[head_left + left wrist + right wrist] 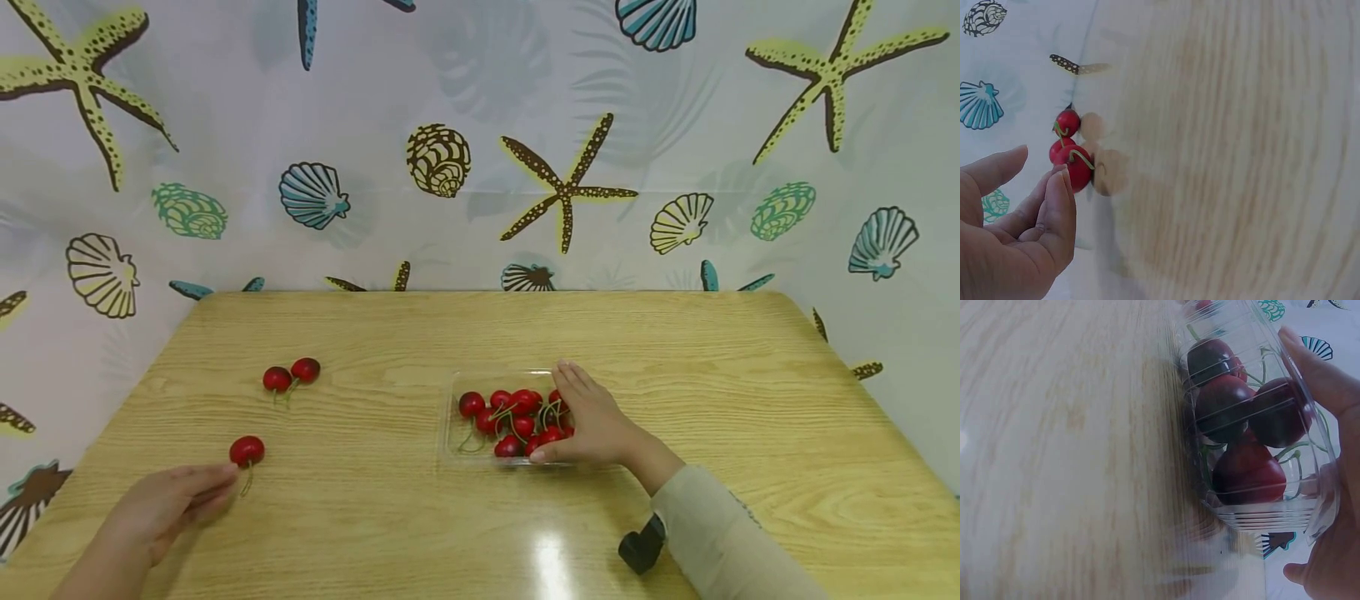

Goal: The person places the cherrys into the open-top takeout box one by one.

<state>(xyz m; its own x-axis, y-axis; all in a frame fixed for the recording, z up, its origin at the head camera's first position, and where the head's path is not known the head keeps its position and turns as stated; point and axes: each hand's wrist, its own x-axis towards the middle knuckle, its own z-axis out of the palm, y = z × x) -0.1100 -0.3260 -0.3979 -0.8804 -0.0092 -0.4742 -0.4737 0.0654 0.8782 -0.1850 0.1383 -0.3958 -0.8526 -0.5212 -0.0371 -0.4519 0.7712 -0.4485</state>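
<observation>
A single red cherry with a green stem lies on the left of the table. My left hand reaches to it from the near side, fingertips right at the fruit. In the left wrist view its thumb and fingers are spread apart, with the cherry just beyond them. My right hand grips the right end of a clear plastic box, thumb at the near rim and fingers over the far one. Several red cherries with stems fill the box; the hand hides some of them.
Two more cherries lie side by side farther back on the left. The wooden table runs back to a hanging cloth printed with shells and starfish. A black strap piece sits at the right sleeve.
</observation>
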